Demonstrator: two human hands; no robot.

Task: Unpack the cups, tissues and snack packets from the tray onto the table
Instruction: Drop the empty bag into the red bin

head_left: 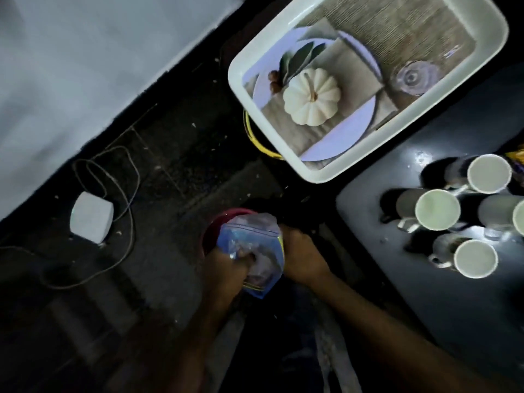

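Observation:
A white tray [263, 46] with a printed pumpkin picture on its bottom lies at the top right, nothing loose visible inside it. Several grey mugs [436, 209] with pale insides stand on the dark table [377, 217] at the right. Low in the middle, over the dark floor, a blue and clear plastic packet [253, 236] is held between both hands. My left hand [224, 268] grips its lower left side. My right hand [300, 256] holds its right edge. What the packet contains is blurred.
A red round container [215, 225] sits just behind the packet. A white adapter [90, 217] with a looping cable lies on the floor at the left. A yellow-rimmed object [251, 134] sits under the tray's near corner. A colourful packet [516, 160] peeks in at the right edge.

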